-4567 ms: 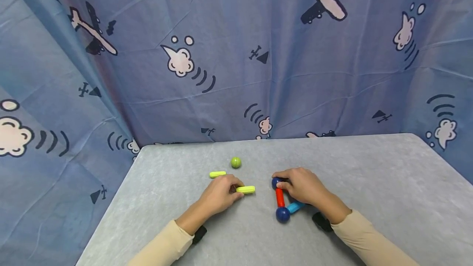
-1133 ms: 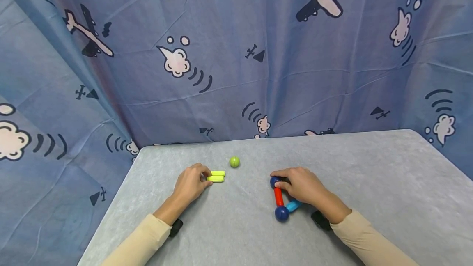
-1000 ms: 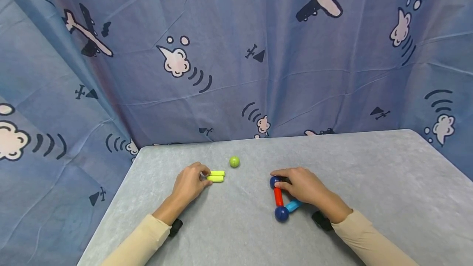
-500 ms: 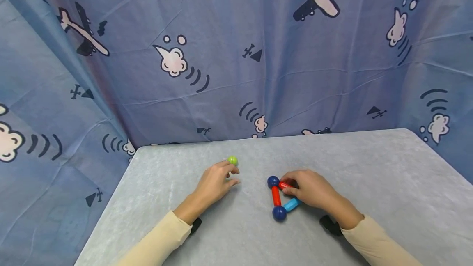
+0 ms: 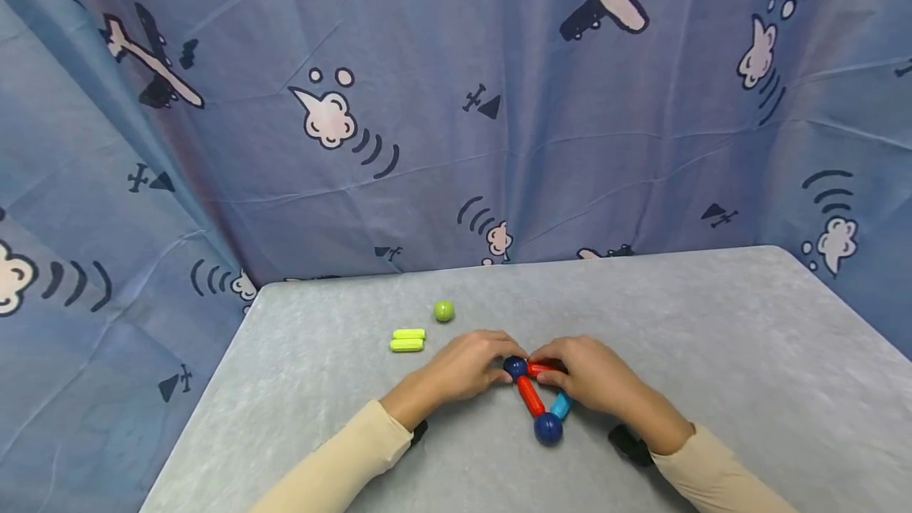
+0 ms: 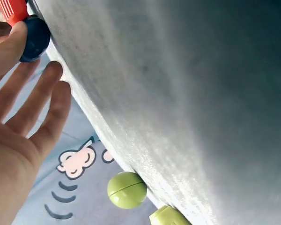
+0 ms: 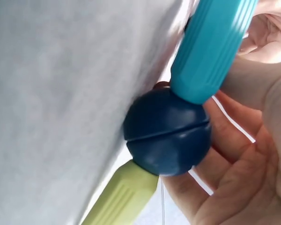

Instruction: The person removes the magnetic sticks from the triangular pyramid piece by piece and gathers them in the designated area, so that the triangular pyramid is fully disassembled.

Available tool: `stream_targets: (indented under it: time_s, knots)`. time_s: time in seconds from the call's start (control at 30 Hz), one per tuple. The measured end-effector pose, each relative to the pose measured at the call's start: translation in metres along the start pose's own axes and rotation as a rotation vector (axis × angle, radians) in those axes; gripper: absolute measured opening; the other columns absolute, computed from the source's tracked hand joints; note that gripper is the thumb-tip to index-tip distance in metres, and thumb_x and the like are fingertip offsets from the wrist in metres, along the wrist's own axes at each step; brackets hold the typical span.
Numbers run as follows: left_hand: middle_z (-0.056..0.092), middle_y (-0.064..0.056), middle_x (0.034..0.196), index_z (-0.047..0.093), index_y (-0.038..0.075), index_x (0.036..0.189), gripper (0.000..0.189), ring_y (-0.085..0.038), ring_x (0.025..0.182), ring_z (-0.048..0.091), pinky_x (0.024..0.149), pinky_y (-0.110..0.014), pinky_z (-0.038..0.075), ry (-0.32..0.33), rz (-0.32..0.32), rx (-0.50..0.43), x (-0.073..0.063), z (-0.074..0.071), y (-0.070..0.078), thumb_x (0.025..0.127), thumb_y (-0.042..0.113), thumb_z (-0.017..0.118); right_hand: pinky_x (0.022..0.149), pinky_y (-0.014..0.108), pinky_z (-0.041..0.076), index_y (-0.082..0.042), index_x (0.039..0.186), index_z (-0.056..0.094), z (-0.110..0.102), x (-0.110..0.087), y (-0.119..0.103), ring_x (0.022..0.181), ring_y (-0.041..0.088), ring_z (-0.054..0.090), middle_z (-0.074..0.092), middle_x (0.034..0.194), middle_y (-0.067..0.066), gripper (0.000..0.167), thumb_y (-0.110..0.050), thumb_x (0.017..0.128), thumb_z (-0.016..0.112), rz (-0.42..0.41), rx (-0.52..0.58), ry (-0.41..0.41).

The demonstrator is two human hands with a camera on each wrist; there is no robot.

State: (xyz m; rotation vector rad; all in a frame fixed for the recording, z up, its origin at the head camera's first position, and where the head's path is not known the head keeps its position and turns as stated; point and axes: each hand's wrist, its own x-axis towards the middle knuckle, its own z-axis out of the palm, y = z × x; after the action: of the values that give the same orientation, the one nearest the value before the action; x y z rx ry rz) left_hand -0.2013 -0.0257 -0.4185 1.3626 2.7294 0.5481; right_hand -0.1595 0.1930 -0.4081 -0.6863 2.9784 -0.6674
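Note:
In the head view my left hand pinches a navy ball between thumb and fingers; the left wrist view shows its other fingers spread. My right hand grips a short red rod that meets this ball. A second red rod runs from it to a nearer navy ball, where a blue rod joins. Under my right palm, the right wrist view shows another navy ball joined to the turquoise-blue rod and a yellow-green rod. Head view hides that ball.
Two yellow-green rods lie side by side to the left of my hands. A green ball sits behind them on the grey table. A blue curtain printed with planes hangs behind the table's far edge.
My left hand set a yellow-green rod beside its twin, let go, and came right to the navy ball. My right hand shifted from that ball to the red rod. The joined piece turned slightly.

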Motion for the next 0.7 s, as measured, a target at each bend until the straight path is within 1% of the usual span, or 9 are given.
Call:
stream_targets:
  time_s: [0.13,0.2,0.37,0.53,0.7]
  knots:
    - [0.07,0.008,0.118,0.069,0.022,0.124,0.034,-0.004,0.109,0.064,0.097,-0.022,0.05,-0.014,-0.002,-0.01,0.0001,0.0015,0.0001,0.09,0.022,0.074,0.081,0.041,0.056,-0.014,0.104,0.078,0.0009,-0.0004,0.0,0.092,0.018,0.071,0.077,0.099,-0.002,0.019,-0.023,0.087,0.076,-0.001,0.0,0.001]
    - [0.07,0.008,0.115,0.069,0.021,0.123,0.034,-0.004,0.107,0.064,0.095,-0.022,0.05,-0.012,-0.004,-0.013,-0.0006,0.0015,0.0005,0.089,0.021,0.074,0.078,0.039,0.056,-0.016,0.104,0.078,0.0013,-0.0005,0.0002,0.089,0.015,0.07,0.076,0.098,-0.003,0.018,-0.023,0.087,0.076,0.001,0.003,0.003]
    - [0.07,0.005,0.11,0.07,0.016,0.12,0.033,-0.004,0.101,0.064,0.093,-0.018,0.05,0.019,0.023,-0.018,-0.0016,0.0031,0.0015,0.088,0.018,0.074,0.071,0.033,0.052,-0.02,0.102,0.077,0.0026,-0.0011,0.0007,0.081,0.006,0.063,0.074,0.094,-0.007,0.015,-0.023,0.087,0.076,0.018,0.019,0.016]
    - [0.069,0.004,0.105,0.07,0.014,0.119,0.032,-0.003,0.094,0.063,0.087,-0.014,0.05,0.048,0.06,-0.001,-0.0026,0.0056,0.0022,0.088,0.019,0.074,0.071,0.034,0.051,-0.023,0.1,0.076,0.0032,-0.0017,0.0005,0.08,0.006,0.061,0.073,0.093,-0.008,0.013,-0.022,0.087,0.076,0.027,0.021,0.013]
    - [0.068,0.003,0.103,0.07,0.013,0.117,0.031,-0.003,0.091,0.062,0.085,-0.012,0.049,0.059,0.077,0.002,-0.0039,0.0083,0.0025,0.087,0.018,0.075,0.072,0.033,0.051,-0.021,0.099,0.076,0.0048,-0.002,0.0005,0.081,0.006,0.061,0.073,0.093,-0.009,0.012,-0.02,0.087,0.077,0.006,0.023,0.023]
